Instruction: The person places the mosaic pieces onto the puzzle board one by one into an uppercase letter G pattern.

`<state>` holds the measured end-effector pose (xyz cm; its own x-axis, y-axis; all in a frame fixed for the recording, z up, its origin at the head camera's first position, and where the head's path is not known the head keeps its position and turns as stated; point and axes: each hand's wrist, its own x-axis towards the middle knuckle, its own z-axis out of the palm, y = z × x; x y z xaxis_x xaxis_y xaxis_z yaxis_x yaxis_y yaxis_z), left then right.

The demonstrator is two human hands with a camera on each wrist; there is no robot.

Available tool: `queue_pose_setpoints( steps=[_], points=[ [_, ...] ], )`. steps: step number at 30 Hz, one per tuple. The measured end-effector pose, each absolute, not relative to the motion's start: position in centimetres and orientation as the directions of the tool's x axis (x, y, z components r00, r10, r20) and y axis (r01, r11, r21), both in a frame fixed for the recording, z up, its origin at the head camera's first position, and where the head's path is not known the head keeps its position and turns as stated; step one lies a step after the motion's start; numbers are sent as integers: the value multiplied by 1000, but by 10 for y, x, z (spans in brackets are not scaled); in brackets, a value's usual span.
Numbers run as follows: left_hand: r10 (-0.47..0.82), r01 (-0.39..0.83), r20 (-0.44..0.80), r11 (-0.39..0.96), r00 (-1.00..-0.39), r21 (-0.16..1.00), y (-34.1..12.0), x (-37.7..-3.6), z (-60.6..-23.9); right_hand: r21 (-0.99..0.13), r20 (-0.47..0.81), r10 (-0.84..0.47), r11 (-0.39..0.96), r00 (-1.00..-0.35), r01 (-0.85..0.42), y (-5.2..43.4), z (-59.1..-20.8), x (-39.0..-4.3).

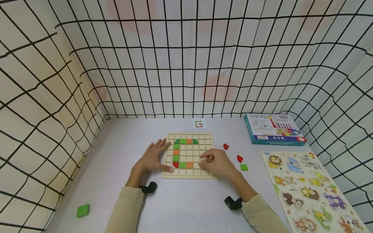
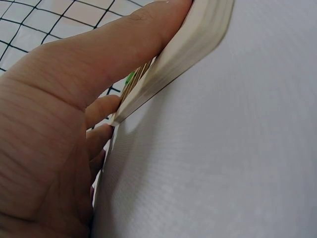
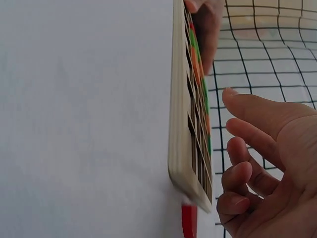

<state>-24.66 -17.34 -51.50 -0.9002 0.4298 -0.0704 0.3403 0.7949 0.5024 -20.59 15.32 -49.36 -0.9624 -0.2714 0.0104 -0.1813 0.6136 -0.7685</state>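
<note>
Lying flat mid-table, the wooden grid board carries green, orange and red tiles forming a G, near square, edges parallel to the table's. The left hand rests relaxed on its left edge; the right hand hovers with loosely curled fingers, grasping nothing visible. A grey table sits inside black-gridded cloth walls.

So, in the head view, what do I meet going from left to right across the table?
Green block → left hand → grid board → green tile → box → animal puzzle.
</note>
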Motion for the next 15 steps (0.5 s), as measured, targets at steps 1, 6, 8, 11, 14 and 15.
queue_pose_setpoints(
  steps=[1,6,8,11,14,15],
  points=[
    [430,342,-68,795,-900,502,-174,-246,-515,-766,13,-261,618,-965,-178,157,-492,-206],
    [426,335,-71,794,-902,508,-173,-245,-516,-747,5,-219,648,-976,-149,178,-484,-203],
    [425,332,-74,793,-902,510,-172,-245,-515,-731,-9,-199,670,-980,-130,187,-482,-202],
    [426,335,-74,796,-901,504,-173,-245,-516,-703,-34,-157,705,-987,-88,200,-480,-201],
    [427,339,-71,798,-901,498,-173,-246,-516,-687,-30,-130,723,-991,-73,213,-479,-200],
    [427,340,-69,798,-902,498,-173,-246,-516,-684,-29,-122,726,-992,-69,218,-479,-200]
  ],
)
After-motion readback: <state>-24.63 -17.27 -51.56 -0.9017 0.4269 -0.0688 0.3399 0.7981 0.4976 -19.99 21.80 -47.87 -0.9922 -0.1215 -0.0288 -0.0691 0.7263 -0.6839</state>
